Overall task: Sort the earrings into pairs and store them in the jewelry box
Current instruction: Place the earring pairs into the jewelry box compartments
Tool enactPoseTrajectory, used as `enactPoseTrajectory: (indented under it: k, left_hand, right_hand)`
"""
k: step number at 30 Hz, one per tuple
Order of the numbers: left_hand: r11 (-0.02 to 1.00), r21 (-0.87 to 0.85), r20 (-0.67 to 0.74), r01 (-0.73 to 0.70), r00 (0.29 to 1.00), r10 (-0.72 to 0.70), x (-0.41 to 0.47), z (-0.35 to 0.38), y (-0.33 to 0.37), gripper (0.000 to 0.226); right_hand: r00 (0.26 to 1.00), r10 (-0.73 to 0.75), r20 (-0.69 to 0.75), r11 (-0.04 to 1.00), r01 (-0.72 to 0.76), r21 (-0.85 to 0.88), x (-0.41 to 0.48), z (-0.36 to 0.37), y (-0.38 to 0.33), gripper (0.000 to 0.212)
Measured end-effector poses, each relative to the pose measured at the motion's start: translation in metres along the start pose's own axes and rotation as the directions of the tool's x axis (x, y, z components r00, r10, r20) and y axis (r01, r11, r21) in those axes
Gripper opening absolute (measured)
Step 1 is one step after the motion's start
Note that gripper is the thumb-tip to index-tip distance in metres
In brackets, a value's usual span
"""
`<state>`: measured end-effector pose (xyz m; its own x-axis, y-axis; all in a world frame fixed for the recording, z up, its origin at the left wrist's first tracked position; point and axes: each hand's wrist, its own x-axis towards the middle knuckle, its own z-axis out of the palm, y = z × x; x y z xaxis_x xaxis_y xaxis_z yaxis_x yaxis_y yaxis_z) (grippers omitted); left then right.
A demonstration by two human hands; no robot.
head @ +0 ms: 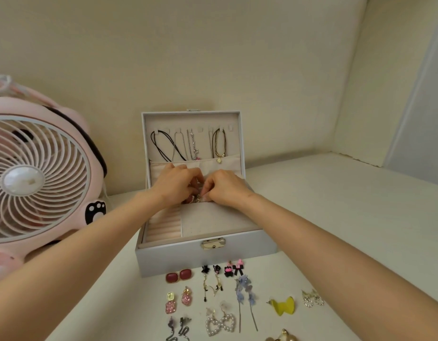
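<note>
A grey jewelry box (pixel 205 259) stands open on the white table, with necklaces (pixel 188 143) hanging inside its lid. Both hands reach into the box's back compartments. My left hand (pixel 175 184) and my right hand (pixel 224 187) meet over a small sparkly earring (pixel 196 198), fingers curled and pinching at it. Paired earrings lie in front of the box: dark red squares (pixel 179 276), pink glitter drops (pixel 178 301), black-and-gold dangles (pixel 211 279), pink-black bows (pixel 234 267), blue flower drops (pixel 246 295), pearl hearts (pixel 220 323), yellow butterflies (pixel 283 305), crystal hearts (pixel 312 298).
A pink desk fan (pixel 38 178) stands at the left, close beside the box. Cream walls close in behind and on the right. Silver snake earrings (pixel 177 328) and gold ball earrings (pixel 283 337) lie at the near edge.
</note>
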<state>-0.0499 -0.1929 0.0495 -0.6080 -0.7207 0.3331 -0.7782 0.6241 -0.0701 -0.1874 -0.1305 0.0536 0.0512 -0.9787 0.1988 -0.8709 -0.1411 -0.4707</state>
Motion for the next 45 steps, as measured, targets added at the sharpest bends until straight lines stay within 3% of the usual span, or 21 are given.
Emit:
enactPoseTrajectory:
  k: [5,17,22,27,37,41,45]
  left_hand:
    - [1.0,0.001,-0.012,0.0,1.0,0.0,-0.001,-0.001,0.002,0.028]
    - [0.991,-0.122,-0.132,-0.049,0.991,0.032,-0.022,-0.019,0.014,0.027]
    - [0.971,-0.181,-0.195,-0.154,0.974,0.118,-0.043,-0.031,0.044,0.021]
    - [0.91,-0.256,-0.25,-0.325,0.932,0.263,-0.069,-0.039,0.086,0.014]
    - [0.853,-0.309,-0.098,-0.421,0.906,0.412,-0.097,-0.031,0.147,0.016]
    - [0.86,-0.338,0.013,-0.382,0.912,0.41,-0.098,-0.023,0.163,0.014]
    - [0.878,-0.35,0.115,-0.326,0.915,0.386,-0.095,-0.015,0.184,0.02]
  right_hand:
    - [0.999,-0.028,-0.018,0.999,0.028,-0.047,0.001,0.002,-0.002,0.011]
    - [0.982,0.008,-0.189,0.999,-0.001,0.039,-0.029,-0.022,0.024,0.008]
    - [0.972,-0.011,-0.234,0.999,0.023,0.047,-0.07,-0.041,0.043,0.01]
    - [0.982,-0.008,-0.19,0.998,0.019,0.052,-0.12,-0.052,0.068,0.006]
    - [0.999,0.017,-0.04,1.0,-0.018,-0.025,-0.186,-0.066,0.089,0.012]
    - [0.995,0.029,0.09,0.993,-0.019,-0.118,-0.2,-0.065,0.092,0.011]
    - [0.995,0.033,0.098,0.976,-0.011,-0.219,-0.205,-0.057,0.093,0.005]
